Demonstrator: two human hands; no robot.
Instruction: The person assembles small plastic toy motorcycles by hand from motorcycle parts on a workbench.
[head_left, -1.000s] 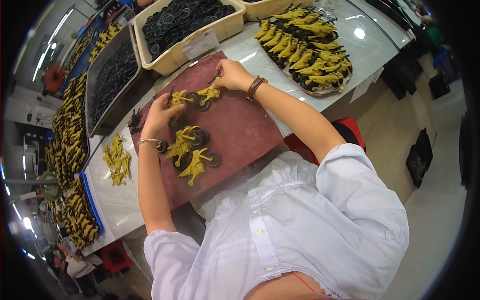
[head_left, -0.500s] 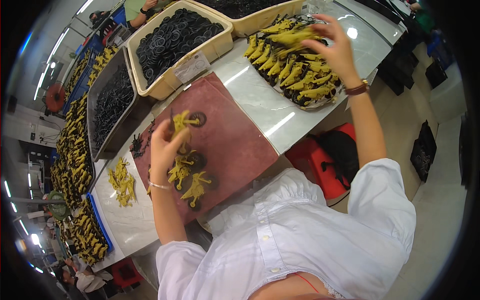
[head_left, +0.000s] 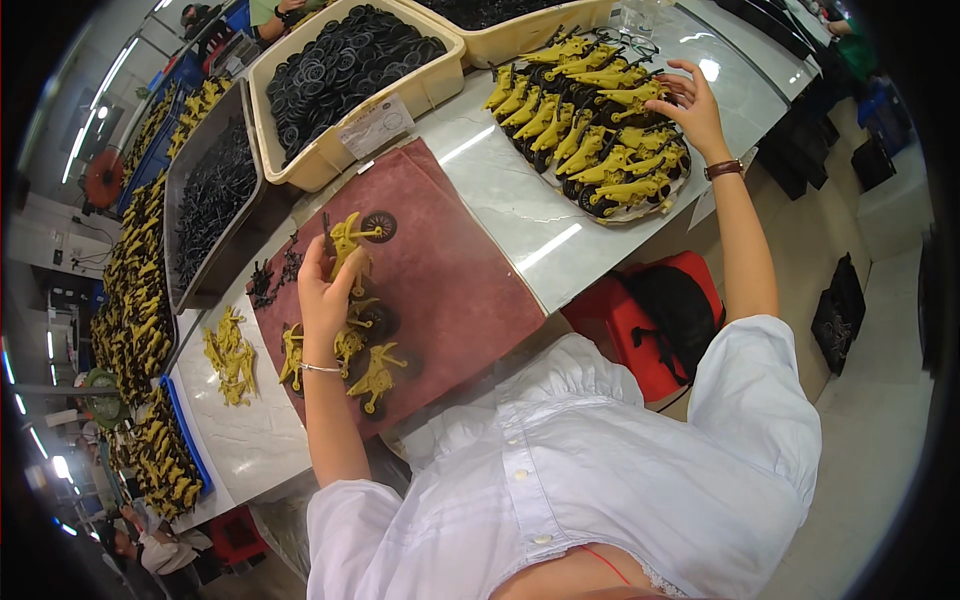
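My left hand is closed around a yellow toy motorcycle with a black wheel, just above a dark red mat. Beneath and beside that hand, several more yellow toy motorcycles with black wheels rest on the mat. Over at the right, my right hand pinches the end of another toy motorcycle, thumb on one side and fingers on the other. That one lies on top of tightly packed rows of like motorcycles, set on a pale round base whose rim shows at the front.
Behind the mat stand a cream bin of black wheels and a grey bin of small black parts. Loose yellow pieces lie left of the mat, near a blue-edged tray. A red stool holding a black bag stands below the table edge.
My right hand has brought its toy motorcycle down onto the packed rows. My left hand keeps its motorcycle over the mat, now turned so its wheel shows more clearly.
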